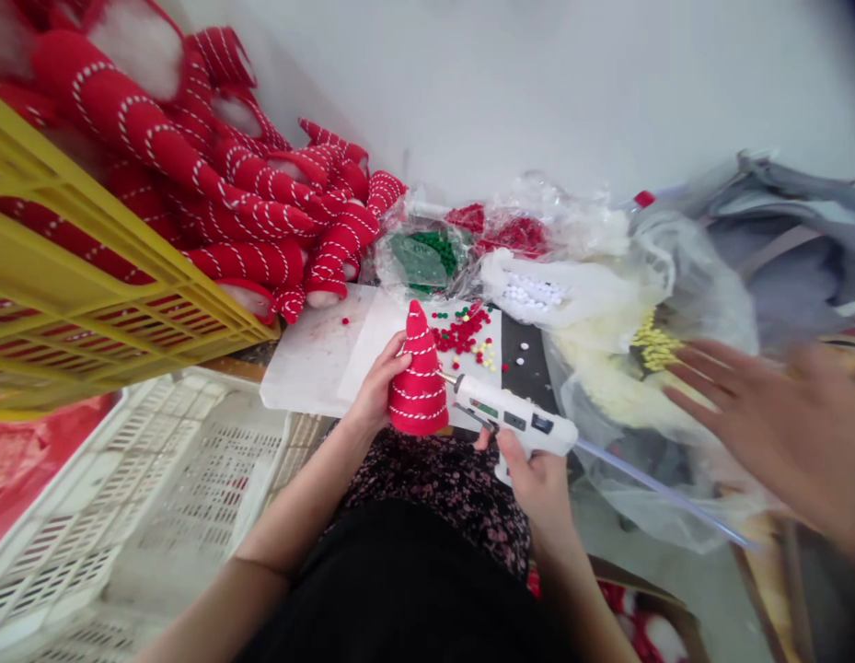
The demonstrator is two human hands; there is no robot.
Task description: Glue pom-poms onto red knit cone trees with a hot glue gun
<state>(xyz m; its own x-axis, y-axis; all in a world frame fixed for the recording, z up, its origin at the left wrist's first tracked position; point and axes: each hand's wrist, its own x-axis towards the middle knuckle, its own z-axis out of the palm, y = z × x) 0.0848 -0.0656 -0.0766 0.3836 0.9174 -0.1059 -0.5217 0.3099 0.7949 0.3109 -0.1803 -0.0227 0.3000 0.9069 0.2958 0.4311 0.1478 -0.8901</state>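
One red cone, ringed with white-striped cord, stands nearly upright at the middle of the frame, in our left hand, whose thumb presses its near side; the fingers behind are hidden. From the right of it we point a white glue gun, our right hand wrapped round the grip with a finger at the trigger. The nozzle meets the cone's right edge; whether it touches, we cannot tell. A long glue stick juts from the gun's back toward the lower right. Just behind the cone, we see red, yellow and green balls scattered on a white sheet. Above these lie bags of green balls and red balls, with white balls on a white bag. At right, a co-worker's hand, blurred, has its fingers stretched near yellow balls. More cones with white stuffing heap up at upper left, beside a yellow crate; a white crate fills the lower left.
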